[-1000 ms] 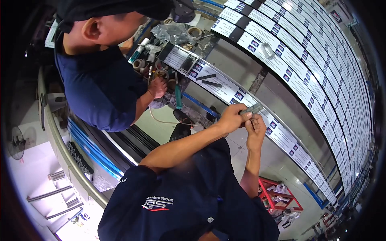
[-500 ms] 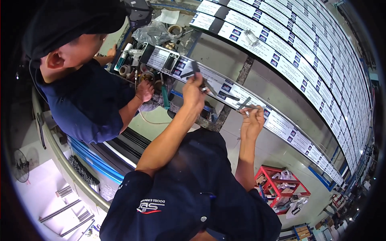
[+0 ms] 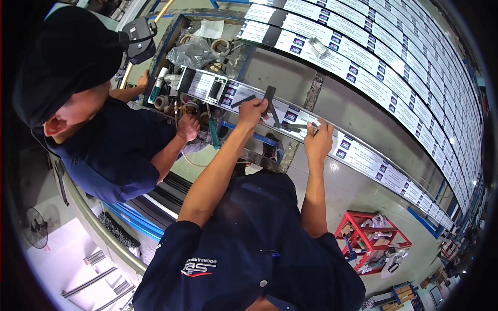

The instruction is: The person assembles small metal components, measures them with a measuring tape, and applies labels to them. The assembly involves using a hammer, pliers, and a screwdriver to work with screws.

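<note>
A long aluminium profile (image 3: 358, 150) covered in labelled protective film lies across a workbench in front of me. My left hand (image 3: 253, 111) pinches a dark L-shaped metal bracket (image 3: 270, 98) just above the profile. To the right, my right hand (image 3: 318, 140) rests on the profile with its fingers on a dark flat metal piece (image 3: 294, 126) lying there. Another dark strip (image 3: 243, 100) lies on the profile left of my left hand.
A co-worker in a black cap (image 3: 62, 57) stands at left, one hand (image 3: 188, 127) at the profile's cut end. Tape rolls, a plastic bag (image 3: 193, 52) and small parts crowd the bench end. More film-covered profiles (image 3: 373, 52) are stacked beyond. A red parts rack (image 3: 374, 243) stands on the floor.
My left hand left my right hand's side, moved left along the profile and now grips the dark bracket. My right hand stayed on the profile.
</note>
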Demonstrator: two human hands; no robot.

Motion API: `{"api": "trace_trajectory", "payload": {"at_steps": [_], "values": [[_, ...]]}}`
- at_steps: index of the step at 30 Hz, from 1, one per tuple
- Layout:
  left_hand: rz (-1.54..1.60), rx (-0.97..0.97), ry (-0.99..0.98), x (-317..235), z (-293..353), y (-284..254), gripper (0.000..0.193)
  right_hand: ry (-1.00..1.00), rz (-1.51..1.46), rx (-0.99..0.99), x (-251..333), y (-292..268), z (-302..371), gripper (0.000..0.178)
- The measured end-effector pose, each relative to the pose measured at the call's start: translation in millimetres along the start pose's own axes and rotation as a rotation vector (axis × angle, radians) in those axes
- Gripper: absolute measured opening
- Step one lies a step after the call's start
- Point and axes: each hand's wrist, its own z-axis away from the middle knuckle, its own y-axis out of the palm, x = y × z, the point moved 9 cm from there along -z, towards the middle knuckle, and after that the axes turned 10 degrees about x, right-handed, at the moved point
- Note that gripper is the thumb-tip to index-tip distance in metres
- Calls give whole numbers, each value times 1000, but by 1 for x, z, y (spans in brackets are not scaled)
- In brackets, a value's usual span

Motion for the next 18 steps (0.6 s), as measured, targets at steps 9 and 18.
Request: {"api": "trace_trajectory", "payload": {"at_steps": [9, 18], "values": [[-520, -226, 282, -47, 37, -8, 29, -68, -758, 277, 54, 52, -12, 24], [-131, 90, 244, -76, 86, 28, 15, 4, -1214, 472, 94, 49, 0, 7]]}}
